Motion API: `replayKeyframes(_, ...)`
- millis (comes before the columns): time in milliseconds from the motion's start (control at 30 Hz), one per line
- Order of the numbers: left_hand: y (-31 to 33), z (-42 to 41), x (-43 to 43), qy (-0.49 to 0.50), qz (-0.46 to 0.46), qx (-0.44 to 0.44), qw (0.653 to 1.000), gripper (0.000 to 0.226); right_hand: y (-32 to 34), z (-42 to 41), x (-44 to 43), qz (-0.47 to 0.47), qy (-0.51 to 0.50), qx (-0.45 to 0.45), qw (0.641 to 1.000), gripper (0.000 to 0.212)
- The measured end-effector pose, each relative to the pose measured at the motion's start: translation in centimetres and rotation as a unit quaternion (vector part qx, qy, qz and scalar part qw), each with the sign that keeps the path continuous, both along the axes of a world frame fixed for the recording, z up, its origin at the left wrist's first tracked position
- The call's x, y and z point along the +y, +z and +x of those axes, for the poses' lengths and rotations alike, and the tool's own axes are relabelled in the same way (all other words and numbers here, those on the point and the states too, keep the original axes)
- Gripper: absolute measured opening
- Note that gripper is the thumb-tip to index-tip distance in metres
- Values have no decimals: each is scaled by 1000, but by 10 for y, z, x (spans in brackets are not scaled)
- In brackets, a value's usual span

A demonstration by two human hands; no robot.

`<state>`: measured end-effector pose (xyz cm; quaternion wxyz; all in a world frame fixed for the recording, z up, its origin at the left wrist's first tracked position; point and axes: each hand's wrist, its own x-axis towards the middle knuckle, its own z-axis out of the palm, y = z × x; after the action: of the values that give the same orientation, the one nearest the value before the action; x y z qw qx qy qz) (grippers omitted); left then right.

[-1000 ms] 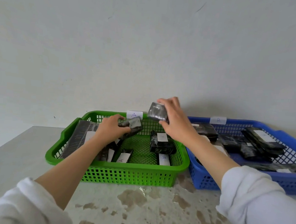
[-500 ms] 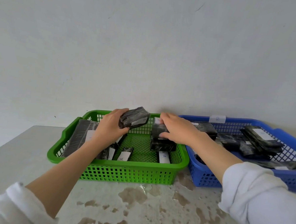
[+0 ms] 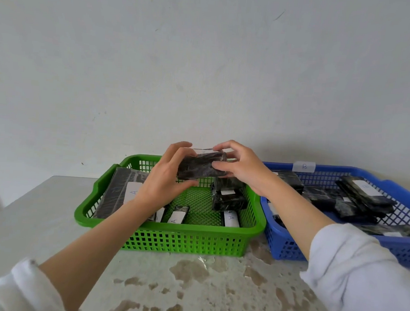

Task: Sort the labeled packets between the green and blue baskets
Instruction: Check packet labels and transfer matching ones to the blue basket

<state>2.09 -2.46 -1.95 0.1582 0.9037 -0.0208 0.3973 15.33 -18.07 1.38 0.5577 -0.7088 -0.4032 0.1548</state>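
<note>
A dark wrapped packet (image 3: 199,166) is held in the air above the back of the green basket (image 3: 169,238). My left hand (image 3: 166,177) grips its left end and my right hand (image 3: 239,167) pinches its right end. The packet's label is not visible. Inside the green basket lie several dark packets with white labels marked A (image 3: 230,217), and two stacked packets (image 3: 229,197) sit under my right hand. The blue basket (image 3: 398,251) on the right holds several dark labeled packets (image 3: 364,190) and carries a tag marked B (image 3: 304,166).
Both baskets stand side by side on a pale table with brown stains (image 3: 186,275), close to a plain white wall (image 3: 205,70). A large flat packet (image 3: 121,190) leans in the green basket's left side. My white sleeves fill the lower corners.
My right hand left the packet it set down in the green basket and rose to the packet in my left hand. Both hands now hold that packet, lifted higher.
</note>
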Motion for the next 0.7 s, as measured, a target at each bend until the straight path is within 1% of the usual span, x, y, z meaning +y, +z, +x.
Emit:
replayKeyframes(100,-1,0,2,16,-66,-18,998,42,-4,-5,-2,-1,-30,-91,995,34)
replayKeyframes(167,-2,2,3,19,-104,-22,994,40,-4,-8,-2,-2,-44,-128,991,35)
replayKeyframes(333,-2,3,10,35,-107,-20,993,41,3,-15,0,-28,-25,-163,986,34)
replayKeyframes(400,-1,2,18,32,-121,-3,992,41,8,-17,3,-52,-3,-185,981,34)
replayKeyframes(433,0,1,23,32,-126,13,991,41,10,-19,6,-67,0,-210,975,33)
replayKeyframes(500,2,-2,34,48,-108,59,991,41,10,-23,16,-99,-14,-281,955,31)
replayKeyframes(567,2,-7,45,89,-68,104,988,41,5,-29,29,-132,-41,-350,926,29)
replayKeyframes(700,1,-23,64,190,-30,176,965,43,-13,-37,50,-233,-86,-448,859,32)
